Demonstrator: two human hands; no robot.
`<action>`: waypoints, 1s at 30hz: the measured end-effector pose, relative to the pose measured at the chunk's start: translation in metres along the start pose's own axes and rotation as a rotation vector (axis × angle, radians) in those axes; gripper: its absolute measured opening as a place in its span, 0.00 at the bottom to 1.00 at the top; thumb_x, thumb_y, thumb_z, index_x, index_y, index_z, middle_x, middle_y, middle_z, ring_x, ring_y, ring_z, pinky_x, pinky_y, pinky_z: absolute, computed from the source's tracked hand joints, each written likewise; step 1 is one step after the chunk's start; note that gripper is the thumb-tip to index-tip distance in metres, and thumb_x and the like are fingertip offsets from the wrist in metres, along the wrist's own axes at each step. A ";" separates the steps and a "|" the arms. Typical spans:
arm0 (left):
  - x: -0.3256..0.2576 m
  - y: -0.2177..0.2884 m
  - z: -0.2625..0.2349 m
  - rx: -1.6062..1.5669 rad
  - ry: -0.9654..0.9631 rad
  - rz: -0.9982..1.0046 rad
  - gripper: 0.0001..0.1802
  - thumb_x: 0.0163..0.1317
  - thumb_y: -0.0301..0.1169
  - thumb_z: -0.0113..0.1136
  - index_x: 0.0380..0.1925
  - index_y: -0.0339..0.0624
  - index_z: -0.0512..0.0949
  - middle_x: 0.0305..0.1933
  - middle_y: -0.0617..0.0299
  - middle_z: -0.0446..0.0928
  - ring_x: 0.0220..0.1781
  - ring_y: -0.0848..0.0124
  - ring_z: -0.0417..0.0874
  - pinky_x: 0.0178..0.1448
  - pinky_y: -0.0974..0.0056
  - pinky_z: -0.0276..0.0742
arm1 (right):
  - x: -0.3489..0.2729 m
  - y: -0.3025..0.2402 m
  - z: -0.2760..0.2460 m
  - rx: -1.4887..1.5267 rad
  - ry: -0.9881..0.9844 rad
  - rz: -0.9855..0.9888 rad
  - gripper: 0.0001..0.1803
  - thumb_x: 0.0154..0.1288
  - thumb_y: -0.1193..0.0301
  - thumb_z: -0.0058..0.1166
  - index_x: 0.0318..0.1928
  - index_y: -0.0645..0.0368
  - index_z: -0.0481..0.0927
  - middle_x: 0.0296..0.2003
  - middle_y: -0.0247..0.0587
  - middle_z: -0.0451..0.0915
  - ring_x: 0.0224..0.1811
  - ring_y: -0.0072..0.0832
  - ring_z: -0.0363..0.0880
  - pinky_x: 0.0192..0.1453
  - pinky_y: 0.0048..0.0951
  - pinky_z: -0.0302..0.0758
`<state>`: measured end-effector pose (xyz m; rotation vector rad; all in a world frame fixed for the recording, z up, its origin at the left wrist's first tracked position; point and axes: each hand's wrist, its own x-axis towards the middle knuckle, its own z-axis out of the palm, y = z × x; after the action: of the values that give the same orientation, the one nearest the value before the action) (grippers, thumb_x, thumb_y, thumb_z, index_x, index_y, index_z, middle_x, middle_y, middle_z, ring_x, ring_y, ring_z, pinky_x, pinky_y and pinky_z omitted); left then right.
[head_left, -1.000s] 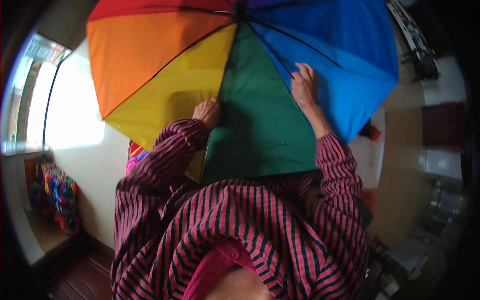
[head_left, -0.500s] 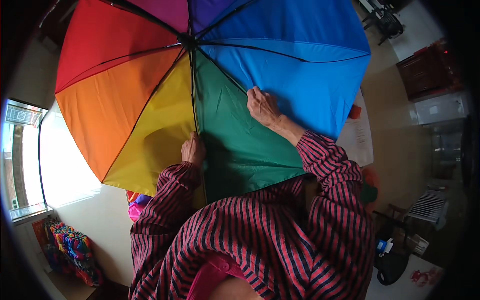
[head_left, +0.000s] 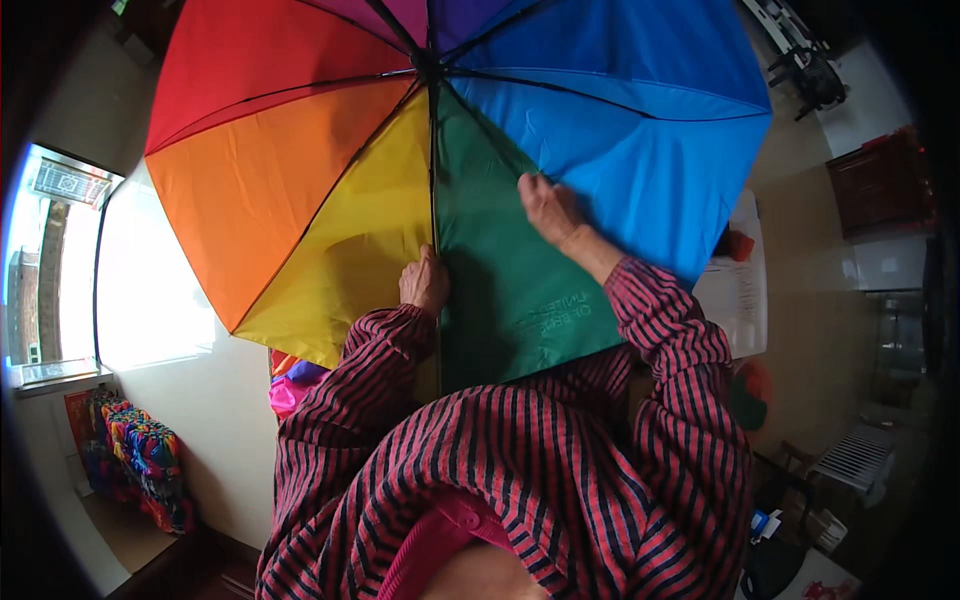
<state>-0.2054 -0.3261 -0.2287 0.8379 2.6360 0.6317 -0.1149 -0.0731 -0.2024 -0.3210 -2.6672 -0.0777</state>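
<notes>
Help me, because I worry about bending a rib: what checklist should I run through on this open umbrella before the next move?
1. Rainbow umbrella canopy spread, ribbed underside showing: ok.
2. Left hand at the yellow-green rib: ok.
3. Right hand at the green-blue rib: ok.
4. Central hub in view, not covered by either hand: ok.
5. Whole rim of the rainbow umbrella canopy in view: not ok; the picture's top edge cuts it off.
6. Firmness of each grip: cannot tell.
</notes>
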 end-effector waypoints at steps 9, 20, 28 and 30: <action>-0.001 -0.017 0.008 -0.172 0.038 0.109 0.13 0.56 0.32 0.51 0.39 0.38 0.67 0.29 0.35 0.76 0.37 0.38 0.78 0.40 0.40 0.72 | 0.029 0.044 -0.023 0.321 0.075 0.077 0.08 0.56 0.71 0.58 0.36 0.57 0.76 0.31 0.40 0.77 0.29 0.41 0.78 0.30 0.40 0.75; -0.011 -0.003 0.001 0.043 -0.040 0.069 0.11 0.54 0.31 0.52 0.36 0.38 0.68 0.27 0.36 0.76 0.34 0.39 0.79 0.38 0.41 0.73 | 0.094 0.198 -0.093 -0.625 -0.074 -0.230 0.14 0.54 0.72 0.54 0.44 0.52 0.75 0.48 0.37 0.73 0.50 0.34 0.71 0.43 0.35 0.72; -0.002 -0.009 0.017 -0.070 0.063 0.203 0.10 0.54 0.33 0.53 0.34 0.40 0.71 0.27 0.41 0.78 0.32 0.42 0.79 0.36 0.44 0.74 | 0.088 0.264 -0.052 -0.297 0.120 -0.286 0.26 0.62 0.68 0.53 0.62 0.51 0.66 0.59 0.55 0.67 0.64 0.44 0.65 0.67 0.45 0.59; 0.001 -0.015 0.021 -0.083 0.110 0.211 0.10 0.54 0.35 0.56 0.32 0.40 0.75 0.28 0.44 0.79 0.33 0.45 0.81 0.37 0.47 0.75 | 0.068 0.252 -0.086 -0.139 0.111 -0.158 0.23 0.63 0.70 0.52 0.59 0.54 0.69 0.54 0.55 0.73 0.59 0.43 0.70 0.63 0.45 0.66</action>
<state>-0.2044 -0.3297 -0.2540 1.0944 2.6170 0.8571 -0.0775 0.1769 -0.0942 -0.1447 -2.5776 -0.3214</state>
